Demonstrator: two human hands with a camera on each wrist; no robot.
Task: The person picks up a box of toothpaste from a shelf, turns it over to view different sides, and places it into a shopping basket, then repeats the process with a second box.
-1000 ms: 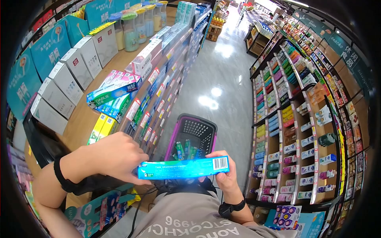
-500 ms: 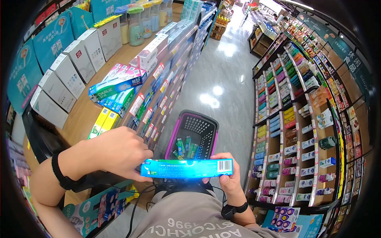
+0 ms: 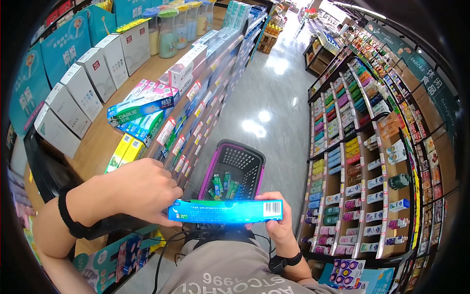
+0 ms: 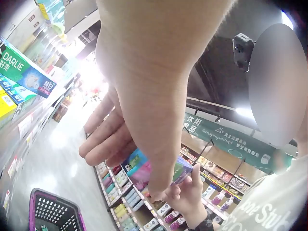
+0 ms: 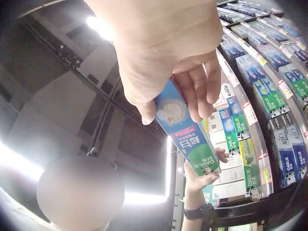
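Level in front of the torso is a blue toothpaste box point(image 3: 225, 211), a barcode on its right end. The left hand point(image 3: 142, 188) pinches the box's left end. At the barcode end, the right hand point(image 3: 279, 215) holds it with the thumb on the near side. In the right wrist view, the box's printed front point(image 5: 185, 132) shows blue and green with DARLIE lettering, the right thumb and fingers on either side. Beyond the box, on the floor, stands a black shopping basket point(image 3: 245, 164) with a purple rim, holding several green and blue toothpaste boxes point(image 3: 226, 181).
On the left shelf top lie stacked DARLIE boxes point(image 3: 142, 110) and yellow boxes point(image 3: 125, 152); white cartons point(image 3: 90, 73) and lidded jugs point(image 3: 168, 32) stand behind. Bottle shelves point(image 3: 342, 171) line the right, across the grey floor point(image 3: 279, 112). A black cable point(image 3: 164, 250) hangs near the torso.
Both hands keep hold of the toothpaste box, which shifts slightly right and then back left in the view. The surroundings shift a little with the head.
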